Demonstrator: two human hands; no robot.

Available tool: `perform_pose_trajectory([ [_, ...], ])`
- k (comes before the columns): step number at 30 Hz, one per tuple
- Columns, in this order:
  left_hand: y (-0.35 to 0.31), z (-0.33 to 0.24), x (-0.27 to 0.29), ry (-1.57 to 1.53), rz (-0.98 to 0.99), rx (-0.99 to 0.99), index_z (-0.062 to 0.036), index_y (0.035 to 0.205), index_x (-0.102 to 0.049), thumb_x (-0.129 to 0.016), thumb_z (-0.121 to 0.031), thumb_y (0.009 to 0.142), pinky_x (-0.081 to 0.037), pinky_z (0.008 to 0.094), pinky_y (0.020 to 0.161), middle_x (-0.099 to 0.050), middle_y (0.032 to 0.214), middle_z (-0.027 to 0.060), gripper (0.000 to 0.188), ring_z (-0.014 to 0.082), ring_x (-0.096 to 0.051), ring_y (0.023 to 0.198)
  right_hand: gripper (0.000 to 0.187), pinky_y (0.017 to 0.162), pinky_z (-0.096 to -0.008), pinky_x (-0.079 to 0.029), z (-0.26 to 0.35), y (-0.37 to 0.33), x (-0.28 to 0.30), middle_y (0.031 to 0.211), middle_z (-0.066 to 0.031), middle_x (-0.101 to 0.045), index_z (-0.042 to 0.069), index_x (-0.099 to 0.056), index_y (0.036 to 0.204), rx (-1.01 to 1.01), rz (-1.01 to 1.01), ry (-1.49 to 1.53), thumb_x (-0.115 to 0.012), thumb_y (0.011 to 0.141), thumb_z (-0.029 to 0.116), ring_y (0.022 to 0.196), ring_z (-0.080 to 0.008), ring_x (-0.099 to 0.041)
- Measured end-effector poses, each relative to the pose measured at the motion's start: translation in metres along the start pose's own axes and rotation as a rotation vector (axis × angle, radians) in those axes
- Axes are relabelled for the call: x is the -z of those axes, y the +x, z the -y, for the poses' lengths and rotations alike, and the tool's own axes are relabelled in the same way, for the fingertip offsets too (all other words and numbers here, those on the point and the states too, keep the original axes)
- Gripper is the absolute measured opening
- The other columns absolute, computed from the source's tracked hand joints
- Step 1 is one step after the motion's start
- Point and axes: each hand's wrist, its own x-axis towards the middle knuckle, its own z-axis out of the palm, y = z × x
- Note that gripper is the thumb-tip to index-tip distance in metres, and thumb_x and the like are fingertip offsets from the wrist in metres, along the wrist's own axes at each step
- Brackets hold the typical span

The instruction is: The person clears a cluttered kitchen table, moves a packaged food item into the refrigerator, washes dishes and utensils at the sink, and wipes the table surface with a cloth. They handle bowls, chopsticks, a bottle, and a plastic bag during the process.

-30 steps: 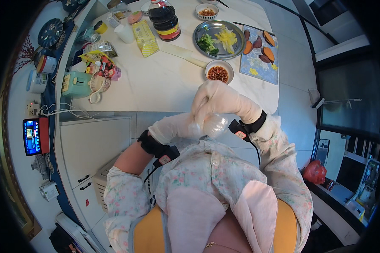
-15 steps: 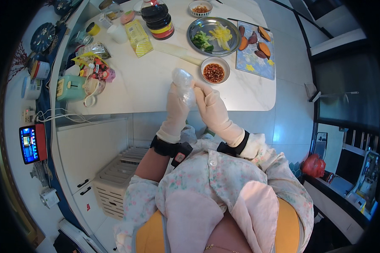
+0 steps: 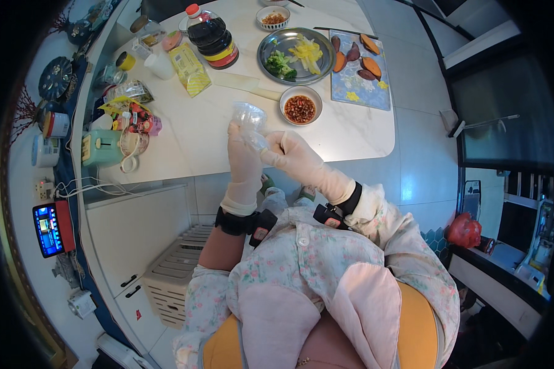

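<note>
A crumpled piece of clear plastic film (image 3: pixel 249 115) is held over the table's near edge. My left hand (image 3: pixel 244 161), in a pale glove, is closed around its left side. My right hand (image 3: pixel 297 158), gloved the same way, pinches the film's lower right end between thumb and fingers. Whether anything is wrapped inside the film I cannot tell. Just beyond my right hand stands a small bowl of red chilli sauce (image 3: pixel 300 106). Behind it, a round metal plate (image 3: pixel 297 38) carries broccoli and yellow vegetable pieces.
A patterned board (image 3: pixel 358 86) at the right bears cut sweet potatoes, with chopsticks (image 3: pixel 345 29) by its far edge. A dark sauce bottle (image 3: pixel 210 37) and yellow packet (image 3: pixel 189 69) stand left of centre. A green appliance (image 3: pixel 101 147) and jars line the left side.
Both hands have shifted slightly left with the plastic film. My right hand has moved down along it, drawing its lower end out to the right. The view has shifted a little too.
</note>
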Motion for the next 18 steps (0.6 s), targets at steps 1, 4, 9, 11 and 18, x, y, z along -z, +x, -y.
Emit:
perform_pose_trajectory([
  [1,-0.003,-0.007,0.000,-0.061,0.077,0.056,-0.0038,0.104,-0.052,-0.053,-0.012,0.091,-0.048,0.0274,0.069,-0.057,0.092,0.0039,0.015,0.0127,-0.057,0.082,0.006,0.061,-0.0208,-0.041,-0.001,0.000,0.003,0.072,0.0050,-0.053,0.003,-0.061,0.089,0.064,0.001,0.055,-0.062,0.087,0.009,0.067,-0.0040,-0.048],
  [4,-0.017,-0.034,-0.002,0.050,0.155,0.195,-0.0045,0.106,-0.054,-0.056,-0.015,0.091,-0.047,0.0254,0.069,-0.058,0.092,0.0015,0.018,0.0104,-0.056,0.081,0.011,0.063,-0.0228,-0.045,-0.003,-0.003,0.014,0.074,0.0033,-0.059,0.002,-0.062,0.089,0.168,-0.062,0.094,-0.066,0.085,0.012,0.069,-0.0058,-0.053],
  [9,-0.024,-0.066,0.001,0.201,0.359,0.298,-0.0044,0.108,-0.058,-0.061,-0.016,0.088,-0.047,0.0229,0.070,-0.061,0.096,0.0008,0.023,0.0077,-0.057,0.085,0.011,0.062,-0.0236,-0.044,-0.011,-0.009,0.034,0.070,0.0035,-0.057,0.003,-0.062,0.084,0.157,-0.018,-0.024,-0.070,0.080,0.009,0.067,-0.0067,-0.052],
  [11,-0.028,-0.071,0.011,0.303,0.483,0.353,-0.0035,0.107,-0.059,-0.062,-0.016,0.087,-0.047,0.0226,0.072,-0.061,0.098,0.0014,0.024,0.0074,-0.057,0.088,0.011,0.062,-0.0237,-0.044,-0.016,-0.010,0.037,0.070,0.0024,-0.058,0.003,-0.061,0.083,0.192,0.020,-0.082,-0.070,0.080,0.008,0.067,-0.0069,-0.052],
  [18,-0.052,-0.054,0.034,-0.051,0.473,0.421,-0.0046,0.111,-0.056,-0.068,-0.022,0.086,-0.046,0.0228,0.067,-0.059,0.095,0.0001,0.033,0.0073,-0.055,0.081,0.011,0.064,-0.0260,-0.046,-0.020,-0.005,0.028,0.069,-0.0015,-0.057,0.002,-0.061,0.087,0.195,0.124,0.019,-0.069,0.081,0.008,0.067,-0.0103,-0.054],
])
